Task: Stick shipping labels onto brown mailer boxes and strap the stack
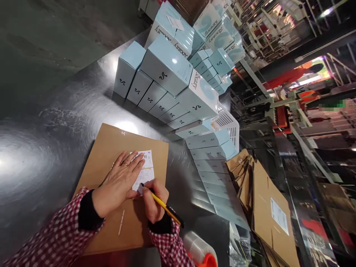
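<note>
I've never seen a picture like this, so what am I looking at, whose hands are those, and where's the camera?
It's one picture, from a camera worn on a person's head, looking forward and down. There's no robot; the bare hands are the wearer's. The left hand lies flat across brown cardboard, fingertips on a white label. The right hand holds a yellow and black pen, tip at the label. The cardboard lies on a shiny metal table. Beyond it are stacked pale blue boxes and a white perforated basket.
</note>
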Demonstrator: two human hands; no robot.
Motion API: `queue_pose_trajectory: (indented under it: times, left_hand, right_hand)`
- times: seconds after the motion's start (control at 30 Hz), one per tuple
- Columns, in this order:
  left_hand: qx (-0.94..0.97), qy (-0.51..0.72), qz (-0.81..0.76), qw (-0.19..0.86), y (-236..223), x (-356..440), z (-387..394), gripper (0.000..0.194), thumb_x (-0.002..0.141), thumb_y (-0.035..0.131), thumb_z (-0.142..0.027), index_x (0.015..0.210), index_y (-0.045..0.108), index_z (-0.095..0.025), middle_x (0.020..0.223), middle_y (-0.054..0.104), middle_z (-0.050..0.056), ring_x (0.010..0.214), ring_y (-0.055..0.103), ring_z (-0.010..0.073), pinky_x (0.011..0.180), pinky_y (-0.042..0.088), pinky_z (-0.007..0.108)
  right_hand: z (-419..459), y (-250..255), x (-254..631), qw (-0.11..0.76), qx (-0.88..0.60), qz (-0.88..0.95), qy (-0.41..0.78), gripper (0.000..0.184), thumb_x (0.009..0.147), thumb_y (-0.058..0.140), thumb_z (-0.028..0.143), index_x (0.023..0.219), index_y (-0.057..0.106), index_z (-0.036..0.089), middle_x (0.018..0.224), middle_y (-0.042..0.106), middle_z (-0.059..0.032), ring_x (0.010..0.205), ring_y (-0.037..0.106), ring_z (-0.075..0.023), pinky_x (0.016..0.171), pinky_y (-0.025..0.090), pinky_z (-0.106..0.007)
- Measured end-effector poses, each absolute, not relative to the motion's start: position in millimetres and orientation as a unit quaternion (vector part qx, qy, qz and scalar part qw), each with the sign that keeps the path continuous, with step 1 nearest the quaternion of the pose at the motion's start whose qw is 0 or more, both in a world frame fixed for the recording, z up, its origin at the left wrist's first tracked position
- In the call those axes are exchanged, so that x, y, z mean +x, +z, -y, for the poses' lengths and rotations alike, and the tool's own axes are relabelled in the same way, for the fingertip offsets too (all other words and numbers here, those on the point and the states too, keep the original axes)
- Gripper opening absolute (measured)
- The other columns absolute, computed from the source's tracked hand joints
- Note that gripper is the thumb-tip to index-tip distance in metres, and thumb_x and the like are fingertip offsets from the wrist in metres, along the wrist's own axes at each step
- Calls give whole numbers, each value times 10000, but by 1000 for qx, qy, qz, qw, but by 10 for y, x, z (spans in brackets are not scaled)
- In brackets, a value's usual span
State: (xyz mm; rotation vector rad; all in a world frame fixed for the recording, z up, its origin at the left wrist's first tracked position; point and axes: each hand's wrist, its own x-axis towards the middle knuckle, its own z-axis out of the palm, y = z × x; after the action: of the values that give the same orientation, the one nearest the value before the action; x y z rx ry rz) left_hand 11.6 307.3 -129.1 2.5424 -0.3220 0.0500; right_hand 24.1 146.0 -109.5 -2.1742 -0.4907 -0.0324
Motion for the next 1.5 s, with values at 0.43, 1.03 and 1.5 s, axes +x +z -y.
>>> queue_pose_trajectory:
  times: [0.43, 1.03, 1.5]
  left_hand:
    - [954, 5, 121, 274, -1279, 112, -3077, 826, 691, 763, -380, 1388, 408, -114, 1518, 351, 133, 1424, 252, 285, 1184, 114, 472]
    - [952, -4, 118, 282, -1271, 128, -3075, 869, 658, 795, -405, 1383, 404, -127, 1506, 375, 139, 1420, 263, 281, 1179, 132, 471]
    - [945, -13, 124, 302, -1219, 141, -3093, 886, 623, 831, -388, 1367, 427, -126, 1501, 375, 155, 1403, 298, 312, 1165, 168, 499]
  right_hand:
    - [-1429, -1142, 262, 443, -869, 219, 25, 130, 775, 510, 184, 645, 514, 191, 560, 505, 29, 510, 461, -101, 493, 346, -230]
    - [-1435, -1121, 268, 452, -868, 201, 33, 144, 769, 505, 201, 625, 515, 191, 546, 530, 22, 496, 472, -106, 482, 361, -233]
    - [-1449, -1108, 287, 466, -865, 182, 28, 150, 764, 494, 189, 614, 494, 186, 543, 515, 27, 490, 461, -97, 482, 353, -224]
